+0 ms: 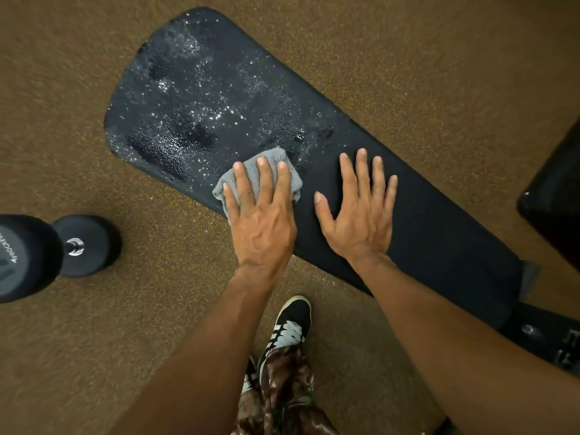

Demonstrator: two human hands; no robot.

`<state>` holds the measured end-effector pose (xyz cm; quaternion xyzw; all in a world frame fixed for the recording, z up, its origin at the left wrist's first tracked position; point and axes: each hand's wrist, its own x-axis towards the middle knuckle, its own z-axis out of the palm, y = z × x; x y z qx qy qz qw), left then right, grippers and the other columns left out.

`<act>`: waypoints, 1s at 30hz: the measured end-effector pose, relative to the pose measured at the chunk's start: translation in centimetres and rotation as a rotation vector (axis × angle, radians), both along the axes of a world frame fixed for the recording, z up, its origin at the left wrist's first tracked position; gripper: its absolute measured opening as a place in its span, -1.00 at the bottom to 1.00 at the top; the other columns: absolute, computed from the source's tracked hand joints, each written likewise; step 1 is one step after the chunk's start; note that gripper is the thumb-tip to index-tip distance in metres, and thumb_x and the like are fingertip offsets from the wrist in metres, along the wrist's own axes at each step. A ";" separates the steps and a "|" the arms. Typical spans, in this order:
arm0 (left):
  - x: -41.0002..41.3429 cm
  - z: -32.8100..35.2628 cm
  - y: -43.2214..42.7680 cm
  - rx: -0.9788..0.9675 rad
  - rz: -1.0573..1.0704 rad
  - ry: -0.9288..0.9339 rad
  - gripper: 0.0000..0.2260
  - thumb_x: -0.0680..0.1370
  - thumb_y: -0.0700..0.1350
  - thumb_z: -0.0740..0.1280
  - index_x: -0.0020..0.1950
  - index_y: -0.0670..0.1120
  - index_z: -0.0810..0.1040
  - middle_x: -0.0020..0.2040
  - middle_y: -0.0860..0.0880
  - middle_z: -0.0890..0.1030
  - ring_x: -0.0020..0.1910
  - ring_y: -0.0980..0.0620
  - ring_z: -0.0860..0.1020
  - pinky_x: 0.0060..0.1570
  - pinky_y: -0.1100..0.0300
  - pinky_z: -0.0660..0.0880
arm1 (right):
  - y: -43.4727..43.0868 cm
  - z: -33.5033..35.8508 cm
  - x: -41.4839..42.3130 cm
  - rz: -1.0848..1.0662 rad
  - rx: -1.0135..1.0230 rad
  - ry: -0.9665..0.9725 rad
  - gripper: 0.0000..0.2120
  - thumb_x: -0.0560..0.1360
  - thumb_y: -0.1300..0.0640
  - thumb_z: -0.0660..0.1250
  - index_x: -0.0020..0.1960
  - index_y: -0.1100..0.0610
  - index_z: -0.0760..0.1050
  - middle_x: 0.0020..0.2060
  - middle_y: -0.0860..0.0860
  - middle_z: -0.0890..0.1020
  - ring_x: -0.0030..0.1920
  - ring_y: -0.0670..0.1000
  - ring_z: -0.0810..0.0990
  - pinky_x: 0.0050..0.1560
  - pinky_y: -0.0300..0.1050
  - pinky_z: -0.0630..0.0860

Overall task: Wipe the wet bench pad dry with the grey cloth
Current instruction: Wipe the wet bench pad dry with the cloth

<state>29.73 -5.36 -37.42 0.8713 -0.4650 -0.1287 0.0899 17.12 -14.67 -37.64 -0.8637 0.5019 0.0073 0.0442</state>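
Grey cloth: The grey cloth [273, 155] is bunched into a small soft wad. It looks light and limp, so I judge it will slide or roll up unless it is pinned flat from above.
Where to hold: Press down on top with a flat palm rather than pinching an edge; that spreads the wad and puts more fabric on the water.
Left hand: The left hand [262, 221] lies flat on the cloth, fingers straight and slightly spread, pressing it onto the pad near the front edge.
Right hand: The right hand [361, 221] is spread wide, palm down on bare pad just beside the cloth, gripping nothing.
Bench pad, place: The bench pad [439, 233] runs slantwise in front of the person, wide end far and to the left, narrow end to the right where it meets the frame.
Bench pad, look: Black, smooth and matt where it is dry. The wide end is covered in beads of water [188, 120] that glint in the light, with a few denser patches.
Bench pad, handling: Firm padding under a slick skin, I would say. The water sits in beads rather than soaking in, so it should lift off, though the wet part is likely slippery under a hand.
Progress: The cloth sits at the border of wet and dry; most of the wide end is not yet wiped.
Nearby: A dumbbell [84, 243] lies on the speckled brown floor [94, 340] to the left.
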 end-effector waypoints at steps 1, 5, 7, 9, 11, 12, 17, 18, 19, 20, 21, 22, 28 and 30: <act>-0.3 0.1 -0.5 0.025 0.020 -0.002 -0.51 0.70 0.03 -0.05 0.64 -0.03 0.18 0.63 -0.19 0.21 0.59 -0.42 0.07 0.51 -0.38 0.03 | 0.0 0.0 0.0 -0.003 0.005 -0.005 -0.30 0.58 -0.29 0.04 0.61 0.04 0.08 0.60 0.09 0.12 0.60 0.16 0.03 0.53 0.30 0.01; -1.0 0.3 -2.6 0.044 0.122 0.022 -0.51 0.70 -0.01 -0.05 0.64 -0.05 0.18 0.63 -0.23 0.19 0.59 -0.45 0.06 0.50 -0.39 0.06 | 0.0 -0.1 -0.1 -0.007 0.004 -0.033 -0.29 0.58 -0.29 0.05 0.61 0.06 0.07 0.60 0.09 0.13 0.60 0.15 0.03 0.53 0.29 0.00; -0.8 0.3 -3.2 0.024 0.130 0.074 -0.51 0.69 -0.08 -0.05 0.63 -0.10 0.21 0.62 -0.25 0.20 0.60 -0.42 0.05 0.53 -0.31 0.09 | 0.1 -0.1 0.0 -0.016 0.000 -0.049 -0.29 0.58 -0.29 0.06 0.60 0.07 0.09 0.60 0.08 0.14 0.60 0.14 0.03 0.54 0.28 0.00; -0.5 0.5 -3.9 0.000 0.137 0.134 -0.46 0.66 -0.08 -0.14 0.63 -0.13 0.21 0.63 -0.24 0.19 0.62 -0.35 0.02 0.58 -0.20 0.08 | 0.2 -0.1 0.0 -0.026 -0.002 -0.070 -0.31 0.57 -0.28 0.09 0.58 0.07 0.15 0.59 0.08 0.15 0.60 0.14 0.04 0.54 0.28 0.01; -0.4 0.7 -4.3 -0.060 0.113 0.150 -0.43 0.64 -0.05 -0.17 0.61 -0.16 0.26 0.61 -0.24 0.23 0.63 -0.32 0.06 0.57 -0.17 0.06 | 0.2 -0.2 0.0 -0.027 -0.001 -0.094 -0.35 0.56 -0.27 0.11 0.54 0.06 0.21 0.59 0.08 0.16 0.60 0.14 0.05 0.53 0.28 0.02; -0.3 0.6 -4.0 -0.092 0.065 0.148 -0.44 0.65 -0.04 -0.15 0.59 -0.16 0.29 0.60 -0.24 0.26 0.62 -0.31 0.08 0.57 -0.17 0.07 | 0.3 -0.3 0.0 -0.024 -0.001 -0.106 -0.37 0.56 -0.26 0.13 0.52 0.06 0.24 0.59 0.08 0.16 0.60 0.14 0.06 0.53 0.28 0.02; 2.5 0.2 0.7 0.072 -0.260 -0.072 -0.54 0.74 0.05 0.05 0.65 0.03 0.14 0.65 -0.09 0.18 0.62 -0.33 0.06 0.53 -0.33 0.03 | 0.3 -0.3 0.0 -0.021 -0.009 -0.138 -0.40 0.55 -0.24 0.17 0.48 0.05 0.26 0.58 0.09 0.20 0.59 0.15 0.09 0.53 0.29 0.04; 2.9 0.4 1.1 0.117 -0.250 -0.094 -0.51 0.74 0.11 0.02 0.67 0.07 0.05 0.67 -0.07 0.11 0.63 -0.34 0.01 0.53 -0.36 -0.01 | 0.2 -0.2 0.0 -0.021 -0.011 -0.141 -0.40 0.55 -0.24 0.18 0.48 0.05 0.26 0.58 0.09 0.20 0.59 0.16 0.09 0.53 0.29 0.04; 2.8 0.5 1.1 0.136 -0.220 -0.106 -0.49 0.74 0.14 -0.02 0.68 0.08 -0.02 0.68 -0.07 0.05 0.63 -0.35 -0.04 0.52 -0.38 -0.04 | 0.2 -0.2 0.0 -0.024 -0.011 -0.148 -0.39 0.55 -0.24 0.18 0.48 0.06 0.26 0.58 0.09 0.20 0.59 0.16 0.10 0.53 0.29 0.04; 2.6 0.6 0.5 0.130 -0.184 -0.098 -0.49 0.74 0.13 -0.03 0.68 0.07 -0.05 0.69 -0.09 0.02 0.63 -0.36 -0.07 0.51 -0.39 -0.05 | 0.2 -0.3 0.0 -0.026 -0.010 -0.160 -0.39 0.54 -0.24 0.19 0.47 0.06 0.27 0.57 0.09 0.21 0.59 0.16 0.10 0.53 0.29 0.04; 2.3 0.6 -0.6 0.106 -0.146 -0.078 -0.50 0.75 0.09 -0.02 0.68 0.05 -0.04 0.69 -0.11 0.01 0.63 -0.35 -0.08 0.52 -0.38 -0.06 | 0.2 -0.3 0.0 -0.029 -0.006 -0.179 -0.40 0.54 -0.24 0.20 0.46 0.07 0.29 0.57 0.09 0.21 0.59 0.15 0.10 0.53 0.28 0.04; 1.9 0.5 -1.9 0.082 -0.099 -0.046 -0.51 0.75 0.03 0.00 0.68 0.03 -0.01 0.68 -0.13 0.02 0.63 -0.35 -0.09 0.53 -0.36 -0.06 | 0.2 -0.3 0.0 -0.032 0.000 -0.199 -0.42 0.54 -0.24 0.21 0.43 0.07 0.31 0.57 0.09 0.22 0.59 0.15 0.10 0.54 0.28 0.03; 0.9 -0.7 -2.8 -0.135 -0.281 0.013 -0.57 0.72 -0.09 0.12 0.58 -0.16 0.30 0.58 -0.26 0.31 0.59 -0.33 0.17 0.54 -0.25 0.10 | 0.3 -0.4 -0.2 -0.020 0.006 -0.243 -0.56 0.53 -0.17 0.22 0.28 0.09 0.37 0.57 0.09 0.22 0.59 0.14 0.09 0.54 0.27 0.04; 2.4 -1.1 -0.3 -0.151 -0.421 -0.054 -0.54 0.71 -0.11 0.13 0.62 -0.14 0.23 0.60 -0.24 0.27 0.60 -0.31 0.17 0.53 -0.23 0.14 | 0.4 -0.4 -0.2 -0.017 0.011 -0.251 -0.57 0.51 -0.16 0.23 0.25 0.09 0.38 0.57 0.10 0.23 0.59 0.15 0.09 0.54 0.27 0.03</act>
